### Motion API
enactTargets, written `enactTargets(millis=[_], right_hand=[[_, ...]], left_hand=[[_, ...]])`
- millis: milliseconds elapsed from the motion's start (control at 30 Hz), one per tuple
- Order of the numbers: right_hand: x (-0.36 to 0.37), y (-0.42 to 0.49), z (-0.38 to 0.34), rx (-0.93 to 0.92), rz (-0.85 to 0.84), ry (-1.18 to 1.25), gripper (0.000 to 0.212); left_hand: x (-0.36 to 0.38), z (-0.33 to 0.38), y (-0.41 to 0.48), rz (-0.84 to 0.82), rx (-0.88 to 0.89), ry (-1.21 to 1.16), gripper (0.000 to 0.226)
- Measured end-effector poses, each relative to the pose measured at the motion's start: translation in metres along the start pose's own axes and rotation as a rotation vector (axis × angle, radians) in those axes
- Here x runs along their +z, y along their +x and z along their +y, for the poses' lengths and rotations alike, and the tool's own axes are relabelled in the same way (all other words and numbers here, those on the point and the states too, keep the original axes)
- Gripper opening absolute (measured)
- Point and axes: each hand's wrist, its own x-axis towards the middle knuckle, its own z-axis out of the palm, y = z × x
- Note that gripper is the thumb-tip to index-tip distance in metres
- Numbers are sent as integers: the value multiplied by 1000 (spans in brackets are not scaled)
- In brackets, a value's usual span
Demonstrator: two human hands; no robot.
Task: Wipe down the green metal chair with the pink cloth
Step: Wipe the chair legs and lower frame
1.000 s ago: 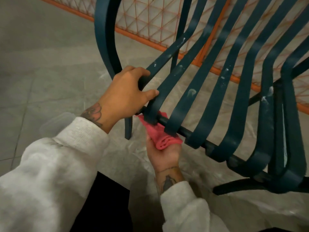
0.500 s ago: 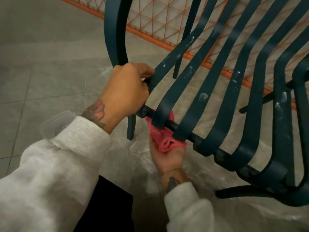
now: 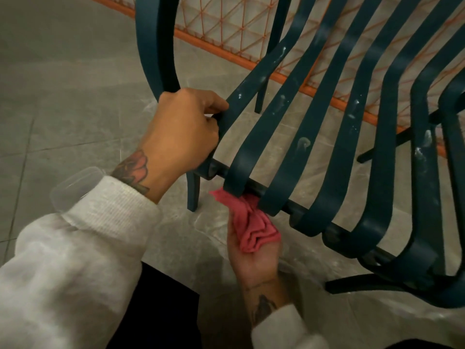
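- The left hand (image 3: pixel 183 129) holds the front corner of the green metal chair (image 3: pixel 156 46). Its fingers are curled tight round the metal there.
- The right hand (image 3: pixel 254 263) is under the seat, palm up, holding the pink cloth (image 3: pixel 251 230) in a bunch. Its fingers are hidden behind the cloth.
- The cloth is pushed up against the front bar (image 3: pixel 219 171), under the first two slats.
- I think the job is far from done. Only this near end of the bar is being rubbed.
- White marks (image 3: pixel 303 144) still show on many slats, so those need wiping. The rest of the bar, the back and the legs look left to do too.
- A second ago the left thumb lay out across the first slat. Now it is tucked in.
- The cloth has slid a little along the bar, more under the second slat, and it hangs lower.
- The left hand has kept the same corner.
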Motion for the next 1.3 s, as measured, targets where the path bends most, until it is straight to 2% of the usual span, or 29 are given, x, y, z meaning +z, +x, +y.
enactTargets(millis=[67,100,233,367,533,600,633,700,767,833,900,1000,1300], right_hand=[[-2,-15,-9,-82,-8,2,43],[0,-18,-12,-104,-35,-2,46],[16,-5,-11,-91,-97,14,49],[28,9,-7,-56,-92,-81,47],[0,-41,-26,-75,-35,-167,51],[-9,-61,-36,-58,-26,-214,46],[-7,-70,-39,-30,-26,-277,42],[4,-83,-45,37,-29,-576,39],[21,-98,-51,89,-58,-958,15],[47,-116,-56,92,-187,-1299,19],[77,-138,-62,22,-383,-1412,20],[120,-151,-72,-159,-541,-1346,24],[209,-115,-92,-659,-510,-1498,21]], left_hand=[[0,1,-1,-1,12,14,36],[0,2,0,5,18,12,35],[2,2,-2,10,24,18,32],[3,2,-6,7,56,74,38],[2,7,-8,31,58,70,36],[4,8,-8,34,55,73,36],[4,8,-8,30,46,72,36],[5,8,-7,14,27,71,34],[5,8,-6,-5,19,62,32],[3,10,-7,-8,22,45,32],[2,13,-7,-6,19,16,32],[0,19,-10,7,9,-37,31],[-5,55,-20,243,-4,-457,17]])
